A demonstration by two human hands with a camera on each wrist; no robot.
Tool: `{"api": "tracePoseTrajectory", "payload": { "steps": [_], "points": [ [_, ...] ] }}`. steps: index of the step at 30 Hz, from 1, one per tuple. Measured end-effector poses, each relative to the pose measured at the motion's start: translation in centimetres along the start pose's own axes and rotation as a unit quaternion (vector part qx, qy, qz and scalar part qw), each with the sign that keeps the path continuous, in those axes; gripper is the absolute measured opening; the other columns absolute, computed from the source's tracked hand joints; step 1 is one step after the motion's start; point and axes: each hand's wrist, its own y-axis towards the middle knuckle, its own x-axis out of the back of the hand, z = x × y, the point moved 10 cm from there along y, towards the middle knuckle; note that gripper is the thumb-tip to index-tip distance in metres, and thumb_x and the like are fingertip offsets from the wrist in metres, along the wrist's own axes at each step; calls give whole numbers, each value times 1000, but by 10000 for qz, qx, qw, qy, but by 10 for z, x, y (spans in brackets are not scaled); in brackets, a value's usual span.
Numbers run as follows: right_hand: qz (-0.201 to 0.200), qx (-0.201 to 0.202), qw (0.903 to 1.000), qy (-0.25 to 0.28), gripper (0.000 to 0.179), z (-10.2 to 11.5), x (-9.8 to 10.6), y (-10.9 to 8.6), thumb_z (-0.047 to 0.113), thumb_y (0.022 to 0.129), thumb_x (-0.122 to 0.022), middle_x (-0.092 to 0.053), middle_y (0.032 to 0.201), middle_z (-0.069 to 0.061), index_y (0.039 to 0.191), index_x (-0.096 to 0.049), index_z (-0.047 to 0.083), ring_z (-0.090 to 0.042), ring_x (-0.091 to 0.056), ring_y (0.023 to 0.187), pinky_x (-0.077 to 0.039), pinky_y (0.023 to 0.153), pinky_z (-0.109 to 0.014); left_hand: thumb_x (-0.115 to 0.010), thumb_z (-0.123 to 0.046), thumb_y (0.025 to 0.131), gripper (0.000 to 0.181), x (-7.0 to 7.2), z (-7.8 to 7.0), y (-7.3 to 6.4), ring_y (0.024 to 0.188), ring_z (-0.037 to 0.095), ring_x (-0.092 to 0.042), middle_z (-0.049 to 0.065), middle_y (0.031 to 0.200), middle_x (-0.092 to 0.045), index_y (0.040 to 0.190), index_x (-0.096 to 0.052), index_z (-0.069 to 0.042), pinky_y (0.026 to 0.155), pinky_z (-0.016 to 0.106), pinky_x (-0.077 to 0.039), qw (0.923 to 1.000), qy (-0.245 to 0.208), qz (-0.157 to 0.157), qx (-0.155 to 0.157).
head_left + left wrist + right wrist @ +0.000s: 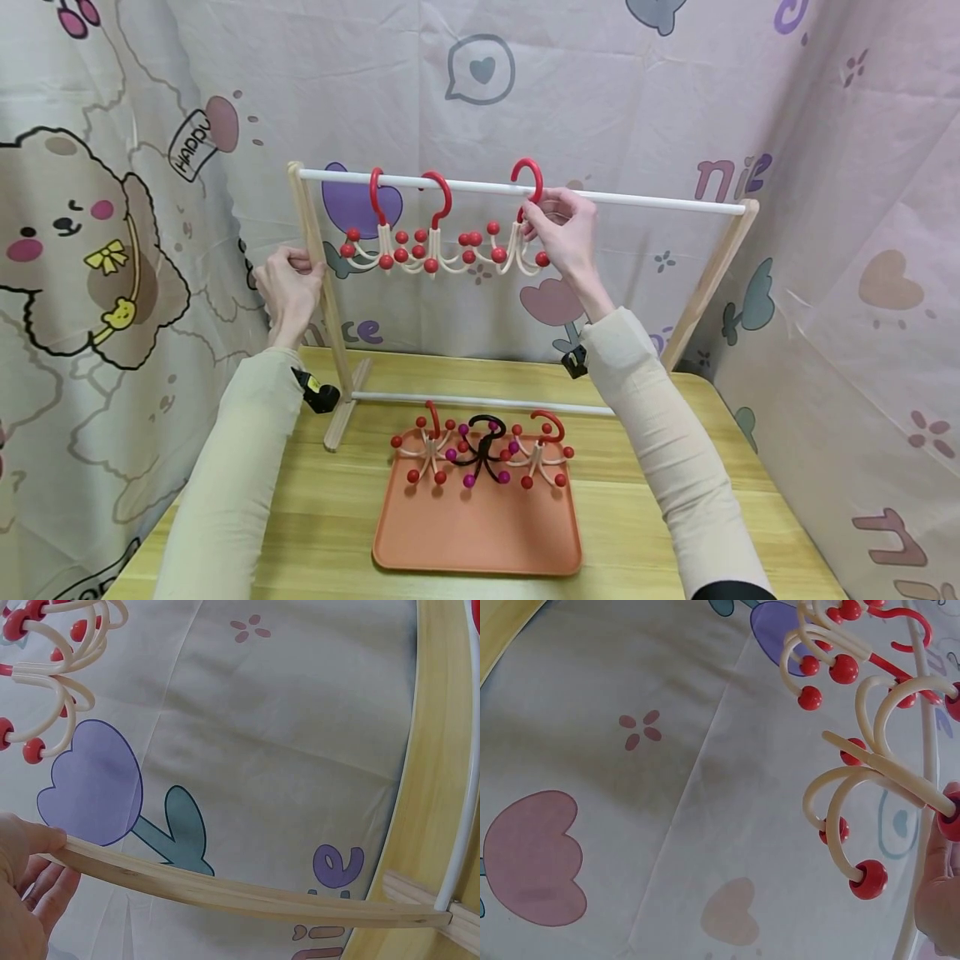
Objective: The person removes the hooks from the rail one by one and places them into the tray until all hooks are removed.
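My right hand (566,233) pinches a hanger (516,237) at the base of its red hook, which arches over the rack's white top rail (630,199). This hanger has cream prongs tipped with red balls. Two matching hangers, one at the left end (385,240) and one beside it (435,242), hang by their red hooks from the rail. At the rack's left side, my left hand (288,287) holds the upright wooden post (332,321). The left wrist view shows the thumb on one side of that post (187,889) and fingers on the other.
An orange tray (476,533) lies on the wooden table (322,508) in front of the rack. Along its far edge are two red-hooked hangers, left (430,450) and right (538,454), and a black hanger (483,450) with purple balls between them. A white lower bar (480,403) joins the rack's feet.
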Motion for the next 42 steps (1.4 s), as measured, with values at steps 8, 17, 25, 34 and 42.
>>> {"api": "tracePoseTrajectory", "payload": {
  "steps": [8, 17, 25, 34, 42],
  "points": [
    [93, 236, 9997, -70, 21, 4, 2, -9, 1, 92, -67, -70, 76, 1, 107, -65, -14, -6, -67, 58, -59, 60, -22, -71, -13, 89, 24, 1, -1, 1, 106, 37, -61, 26, 106, -73, 108, -71, 2, 101, 45, -39, 9998, 80, -151, -68],
    [91, 186, 9996, -199, 20, -8, 10, -31, 4, 92, -68, -74, 80, -4, 106, -67, -11, -7, -69, 60, -60, 62, -24, -72, -14, 90, 26, 0, -1, 2, 109, 39, -60, 26, 106, -73, 110, -70, 3, 104, 47, -38, 9999, 53, -55, -92],
    [181, 16, 9998, -61, 19, -20, 17, -57, 2, 90, -70, -74, 76, 9, 103, -67, -11, -7, -71, 62, -61, 64, -25, -70, -11, 90, 23, 0, -2, 2, 108, 38, -58, 28, 105, -72, 107, -69, 4, 104, 47, -37, 9998, 10, -132, -169],
    [502, -145, 9978, 411, 16, -35, 22, -102, -4, 88, -70, -77, 79, 5, 100, -64, -13, -9, -72, 65, -62, 64, -30, -70, -13, 90, 25, -2, -2, 2, 112, 38, -56, 27, 108, -73, 109, -70, 3, 106, 46, -35, 10000, -9, -46, -85],
    [984, -357, 9912, 804, 17, -57, 4, -153, -9, 87, -67, -79, 83, -3, 100, -61, -18, -10, -73, 67, -62, 64, -32, -71, -14, 90, 26, 0, 0, 0, 114, 37, -55, 26, 108, -72, 110, -69, 2, 106, 45, -35, 10000, 17, -40, 0]
  ]
}}
